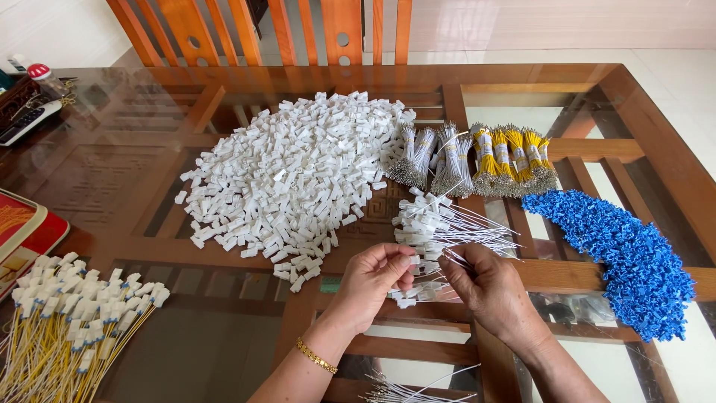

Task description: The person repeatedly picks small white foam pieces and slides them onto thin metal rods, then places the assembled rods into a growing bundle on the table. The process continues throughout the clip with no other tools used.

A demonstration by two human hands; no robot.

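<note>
My left hand, with a gold bracelet on its wrist, pinches a small white plastic connector between thumb and fingers. My right hand holds a thin white wire with its tip at that connector. Both hands hover over the glass table, just below a small heap of white wires with connectors fitted. A large pile of loose white connectors lies to the upper left of my hands.
Bundles of white wires and yellow wires lie behind the heap. A pile of blue connectors spreads at the right. Yellow wires with white connectors lie at the lower left. A wooden chair stands behind the table.
</note>
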